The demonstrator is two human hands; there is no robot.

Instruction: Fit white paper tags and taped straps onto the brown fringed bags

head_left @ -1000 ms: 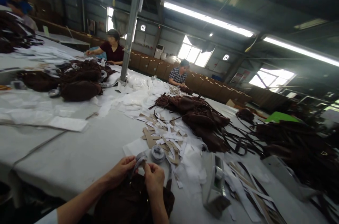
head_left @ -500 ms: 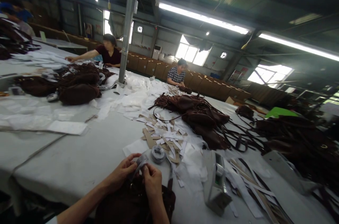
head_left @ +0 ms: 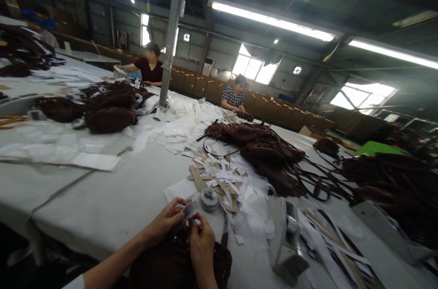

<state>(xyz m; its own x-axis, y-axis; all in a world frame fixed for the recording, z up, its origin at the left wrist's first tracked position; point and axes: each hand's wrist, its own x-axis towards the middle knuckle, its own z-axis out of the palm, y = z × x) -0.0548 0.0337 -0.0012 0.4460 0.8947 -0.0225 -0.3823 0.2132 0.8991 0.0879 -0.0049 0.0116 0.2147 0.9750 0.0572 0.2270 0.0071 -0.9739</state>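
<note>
My left hand [head_left: 167, 221] pinches a small piece of greyish, shiny plastic film [head_left: 190, 209] between thumb and fingers. Close beside it, my right hand [head_left: 202, 239] has its fingertips closed at the lower end of that film, by a dark brown strap; exactly what they grip is partly hidden. Both hands are above a dark brown bag [head_left: 155, 264] with small metal fittings, lying at the table's near edge. Just beyond my fingers sits a roll of grey film-like strip [head_left: 209, 198].
Right of the bag stands a grey tape dispenser [head_left: 289, 241]. Paper and card strips [head_left: 219, 177] lie beyond the roll. Brown bags with long straps [head_left: 260, 150] are heaped behind them. A metal post [head_left: 171, 43] rises from the table. Two people work across it.
The view has shifted slightly, so the table's things appear further right. My hands keep hold above the bag, and the film is now turned flatter towards me. A person's arm at far left has drawn back.
</note>
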